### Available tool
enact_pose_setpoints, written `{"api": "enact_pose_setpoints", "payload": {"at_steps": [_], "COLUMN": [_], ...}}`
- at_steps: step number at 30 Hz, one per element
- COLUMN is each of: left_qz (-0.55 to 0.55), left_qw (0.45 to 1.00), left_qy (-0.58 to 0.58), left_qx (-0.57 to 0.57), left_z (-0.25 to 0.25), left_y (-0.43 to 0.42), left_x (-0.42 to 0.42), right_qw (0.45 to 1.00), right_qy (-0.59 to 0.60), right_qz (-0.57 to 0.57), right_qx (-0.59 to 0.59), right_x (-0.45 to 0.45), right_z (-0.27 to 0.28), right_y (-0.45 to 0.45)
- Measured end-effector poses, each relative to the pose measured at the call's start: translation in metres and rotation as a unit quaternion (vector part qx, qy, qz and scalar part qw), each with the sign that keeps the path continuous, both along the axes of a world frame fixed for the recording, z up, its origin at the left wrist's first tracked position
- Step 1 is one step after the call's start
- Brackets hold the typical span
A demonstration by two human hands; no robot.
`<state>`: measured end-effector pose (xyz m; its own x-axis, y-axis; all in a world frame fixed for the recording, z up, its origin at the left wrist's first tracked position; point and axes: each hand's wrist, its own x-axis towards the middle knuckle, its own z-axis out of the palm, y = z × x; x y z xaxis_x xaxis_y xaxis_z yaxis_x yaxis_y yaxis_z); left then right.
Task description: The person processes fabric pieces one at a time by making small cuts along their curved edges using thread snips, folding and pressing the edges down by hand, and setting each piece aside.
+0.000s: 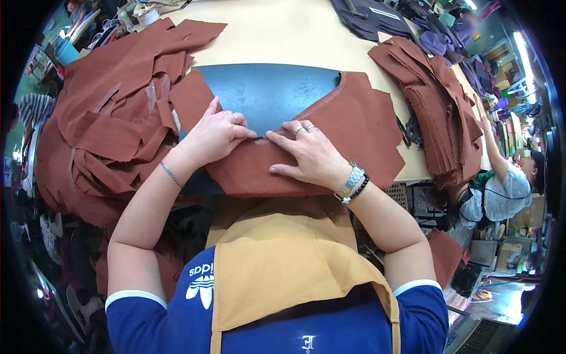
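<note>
A reddish-brown fabric piece [359,127] lies across a dark, smooth board [265,88] in front of me. Its upper edge dips to a low point between my hands, and a pale line runs along the right slope. My left hand [221,133] has its fingertips closed on this edge, one finger pointing away. Close beside it, my right hand [309,153] grips the same edge with its fingertips, while a lower finger rests flat on the cloth. The undersides of the fingertips are hidden. Rings show on both hands.
A loose heap of brown fabric pieces [106,130] covers the table's left side. A neater stack of brown pieces [439,112] stands at right. Dark folded cloth [374,17] lies at the far edge of the pale table [265,35]. Another person [501,194] is at the right.
</note>
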<state>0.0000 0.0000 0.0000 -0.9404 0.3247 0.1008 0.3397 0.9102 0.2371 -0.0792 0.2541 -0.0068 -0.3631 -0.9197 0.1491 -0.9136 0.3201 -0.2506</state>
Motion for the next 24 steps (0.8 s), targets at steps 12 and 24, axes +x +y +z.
{"api": "enact_pose_setpoints", "payload": {"at_steps": [12, 24], "left_qz": [-0.039, 0.009], "left_qw": [0.994, 0.988], "left_qy": [0.093, 0.142], "left_qx": [-0.044, -0.065], "left_z": [-0.002, -0.009], "left_y": [-0.018, -0.023], "left_x": [0.004, 0.01], "right_qw": [0.994, 0.984], "right_qy": [-0.016, 0.021], "right_qz": [-0.011, -0.04], "right_qx": [0.111, 0.175], "right_x": [0.005, 0.018], "right_z": [0.021, 0.037], "right_y": [-0.013, -0.039]}}
